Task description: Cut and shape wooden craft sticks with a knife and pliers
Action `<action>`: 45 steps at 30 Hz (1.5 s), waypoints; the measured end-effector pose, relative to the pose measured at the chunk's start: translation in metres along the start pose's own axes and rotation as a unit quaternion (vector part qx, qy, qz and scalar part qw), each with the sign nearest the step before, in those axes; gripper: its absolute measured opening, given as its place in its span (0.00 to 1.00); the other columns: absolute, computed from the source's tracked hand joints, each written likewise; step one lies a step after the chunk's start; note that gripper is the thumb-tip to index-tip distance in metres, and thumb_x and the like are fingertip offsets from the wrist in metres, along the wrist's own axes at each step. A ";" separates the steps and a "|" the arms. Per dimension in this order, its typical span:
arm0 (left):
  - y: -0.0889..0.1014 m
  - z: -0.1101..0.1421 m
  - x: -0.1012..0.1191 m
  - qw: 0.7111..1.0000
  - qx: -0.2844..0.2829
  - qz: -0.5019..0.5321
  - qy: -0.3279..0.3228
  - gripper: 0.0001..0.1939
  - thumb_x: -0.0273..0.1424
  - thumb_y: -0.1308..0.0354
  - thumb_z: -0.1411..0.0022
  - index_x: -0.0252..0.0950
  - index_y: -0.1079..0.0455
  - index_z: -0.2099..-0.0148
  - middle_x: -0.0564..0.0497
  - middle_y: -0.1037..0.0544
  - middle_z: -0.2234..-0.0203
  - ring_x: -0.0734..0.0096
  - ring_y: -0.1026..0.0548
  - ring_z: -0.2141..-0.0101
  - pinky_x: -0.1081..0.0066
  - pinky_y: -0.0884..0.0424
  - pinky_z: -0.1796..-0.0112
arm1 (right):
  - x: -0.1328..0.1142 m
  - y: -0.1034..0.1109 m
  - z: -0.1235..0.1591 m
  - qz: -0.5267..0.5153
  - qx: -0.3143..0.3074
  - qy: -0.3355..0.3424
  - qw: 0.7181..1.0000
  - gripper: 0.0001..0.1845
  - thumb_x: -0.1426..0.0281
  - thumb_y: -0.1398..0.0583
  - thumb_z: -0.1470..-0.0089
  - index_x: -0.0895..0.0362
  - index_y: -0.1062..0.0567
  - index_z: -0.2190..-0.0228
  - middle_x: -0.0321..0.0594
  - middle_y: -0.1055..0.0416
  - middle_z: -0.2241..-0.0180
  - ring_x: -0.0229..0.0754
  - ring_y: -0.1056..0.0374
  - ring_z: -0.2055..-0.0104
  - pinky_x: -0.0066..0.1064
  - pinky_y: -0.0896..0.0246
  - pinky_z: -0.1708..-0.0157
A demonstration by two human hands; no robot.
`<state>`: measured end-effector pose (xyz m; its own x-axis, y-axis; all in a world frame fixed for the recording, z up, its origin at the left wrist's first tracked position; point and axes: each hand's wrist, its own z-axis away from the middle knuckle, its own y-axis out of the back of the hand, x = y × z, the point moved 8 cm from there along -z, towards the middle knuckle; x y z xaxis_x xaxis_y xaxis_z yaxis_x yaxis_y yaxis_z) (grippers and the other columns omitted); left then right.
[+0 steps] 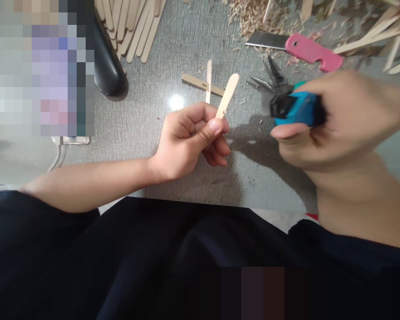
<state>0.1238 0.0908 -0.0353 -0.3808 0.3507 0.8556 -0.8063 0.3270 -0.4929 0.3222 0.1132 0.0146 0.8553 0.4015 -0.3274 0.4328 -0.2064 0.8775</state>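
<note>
Pinching a pale stick (230, 91) mid-table in the left hand (195, 140), with thumb and fingers clamped on it, near a slotted stick (191, 81)! Over right, gripping a blue tool (298, 109) in the right hand (336, 120), fingers closed round it, nearer than the pink knife (311, 51)!

The worktop (136, 111) is grey and finely streaked, with a bright glare spot near its middle. Toward its far left side lies a fanned pile of flat wooden sticks (142, 31), beside a glossy black object (110, 66). Nearer the middle, a slotted stick (195, 81) is crossed by a narrow stick (209, 73) whose near end is hidden. A pink-handled knife (315, 50), blade exposed, lies near a heap of shavings (248, 15); split wood pieces (383, 29) spread toward the far right corner.
</note>
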 end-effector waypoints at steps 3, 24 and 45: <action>0.000 0.000 0.001 1.000 0.005 0.004 -0.005 0.26 0.58 0.28 0.26 0.40 0.27 0.55 0.59 0.14 0.74 0.71 0.14 0.77 0.75 0.17 0.77 | -0.025 0.008 0.000 0.003 0.054 0.134 0.990 0.45 0.30 0.55 0.23 0.53 0.23 0.67 0.38 0.30 0.76 0.40 0.37 0.75 0.40 0.51 0.72; 0.004 0.001 0.018 0.990 0.085 -0.091 -0.062 0.30 0.63 0.28 0.29 0.41 0.27 0.60 0.59 0.14 0.76 0.73 0.16 0.80 0.75 0.21 0.79 | -0.025 0.005 -0.001 0.054 -0.005 0.122 0.991 0.43 0.36 0.53 0.19 0.56 0.24 0.67 0.36 0.34 0.75 0.38 0.38 0.74 0.35 0.59 0.71; 0.008 0.001 0.014 0.987 0.079 -0.119 -0.068 0.29 0.61 0.29 0.27 0.40 0.25 0.59 0.57 0.13 0.75 0.74 0.18 0.80 0.76 0.21 0.79 | -0.021 0.006 -0.002 0.174 -0.009 0.123 0.977 0.53 0.28 0.64 0.24 0.56 0.30 0.76 0.34 0.45 0.79 0.33 0.48 0.76 0.39 0.65 0.72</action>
<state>0.1117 0.0976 -0.0275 -0.2211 0.1561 0.9627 -0.9365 0.2416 -0.2542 0.3066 0.1051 0.0271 0.8544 0.5127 0.0847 0.1207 -0.3543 0.9273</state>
